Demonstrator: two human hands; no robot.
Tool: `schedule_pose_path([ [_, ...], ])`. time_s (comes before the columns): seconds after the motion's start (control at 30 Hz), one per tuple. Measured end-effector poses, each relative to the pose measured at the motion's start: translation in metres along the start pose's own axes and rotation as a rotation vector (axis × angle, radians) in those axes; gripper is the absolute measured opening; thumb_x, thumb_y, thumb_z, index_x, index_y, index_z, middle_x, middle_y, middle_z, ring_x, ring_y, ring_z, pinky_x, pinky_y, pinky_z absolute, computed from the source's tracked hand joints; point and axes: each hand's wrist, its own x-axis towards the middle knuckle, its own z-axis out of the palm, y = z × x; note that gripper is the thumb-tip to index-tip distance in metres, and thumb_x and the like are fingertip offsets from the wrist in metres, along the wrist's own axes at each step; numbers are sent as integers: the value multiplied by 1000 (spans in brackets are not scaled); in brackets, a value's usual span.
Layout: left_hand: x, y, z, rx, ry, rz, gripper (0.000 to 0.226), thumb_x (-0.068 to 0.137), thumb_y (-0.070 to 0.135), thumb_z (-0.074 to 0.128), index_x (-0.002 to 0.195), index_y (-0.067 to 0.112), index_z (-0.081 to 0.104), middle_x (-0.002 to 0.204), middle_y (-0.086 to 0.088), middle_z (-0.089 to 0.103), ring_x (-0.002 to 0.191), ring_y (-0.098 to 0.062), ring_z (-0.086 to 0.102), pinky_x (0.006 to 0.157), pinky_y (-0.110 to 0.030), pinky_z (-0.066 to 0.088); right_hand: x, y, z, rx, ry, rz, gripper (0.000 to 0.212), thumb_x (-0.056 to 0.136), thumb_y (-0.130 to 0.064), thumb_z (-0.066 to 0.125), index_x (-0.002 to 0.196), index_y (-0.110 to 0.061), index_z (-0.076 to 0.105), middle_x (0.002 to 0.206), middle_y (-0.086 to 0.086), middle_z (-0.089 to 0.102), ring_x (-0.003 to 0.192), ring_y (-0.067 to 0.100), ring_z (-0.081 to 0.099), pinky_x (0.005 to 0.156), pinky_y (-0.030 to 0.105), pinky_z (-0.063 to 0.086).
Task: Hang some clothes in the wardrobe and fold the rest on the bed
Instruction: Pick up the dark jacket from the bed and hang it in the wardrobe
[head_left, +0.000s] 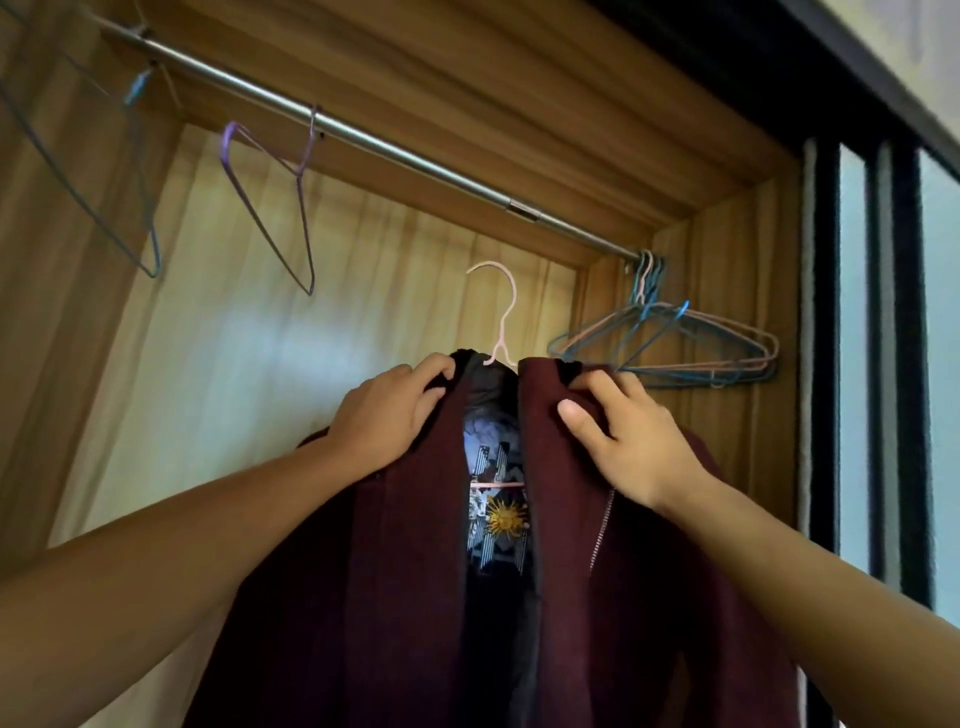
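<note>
Both hands' fingers (582, 415) pinch the maroon jacket's (395, 571) collar edges.

Rail (415, 156) bare between purple hanger (270, 208) and bunched hangers (675, 343) at right end.

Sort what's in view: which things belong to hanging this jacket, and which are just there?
In use:
maroon jacket
pink hanger, not yet hooked
metal rail
left hand and right hand, gripping the collar

Just there:
purple hanger
blue hanger
bunch of spare hangers
curtain
</note>
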Motion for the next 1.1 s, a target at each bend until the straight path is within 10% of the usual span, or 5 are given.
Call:
schedule_pose_path([
  [0.17, 5, -6, 5, -62, 111, 13, 31, 102, 35, 50, 132, 29, 45, 108, 3, 67, 86, -23, 64, 70, -39, 52, 14, 12, -6, -153, -149, 63, 69, 89, -77, 42, 145, -45, 21, 121, 13, 57, 115, 38, 57, 95, 49, 47],
  [0.37, 25, -13, 32, -10, 255, -56, 12, 93, 20, 67, 98, 9, 65, 88, -4, 63, 85, -29, 58, 67, -40, 48, 45, 6, -1, -395, -12, 53, 38, 102, -58, 40, 127, -29, 35, 103, 11, 67, 95, 38, 66, 65, 39, 40],
  [0.83, 142, 23, 72, 106, 415, -25, 10, 89, 4, 63, 88, 11, 70, 83, -1, 63, 83, -29, 55, 58, -34, 38, 148, 22, -31, -532, 2, 207, 34, 104, -41, 46, 131, -20, 46, 127, 14, 63, 119, 38, 59, 81, 43, 44],
  [1.0, 165, 23, 77, 35, 323, -154, 25, 99, 32, 59, 120, 24, 68, 112, 2, 65, 110, -29, 54, 81, -41, 44, 164, 43, -52, -476, 95, 197, 37, 102, -47, 49, 130, -23, 48, 125, 15, 62, 118, 40, 59, 82, 44, 43],
  [1.1, 164, 24, 90, -214, 26, -423, 77, 85, 67, 61, 151, 35, 35, 148, -9, 37, 135, -38, 36, 110, -50, 37, 166, 55, -61, -457, 136, 198, 39, 102, -48, 48, 131, -22, 48, 123, 15, 62, 115, 41, 59, 77, 42, 40],
])
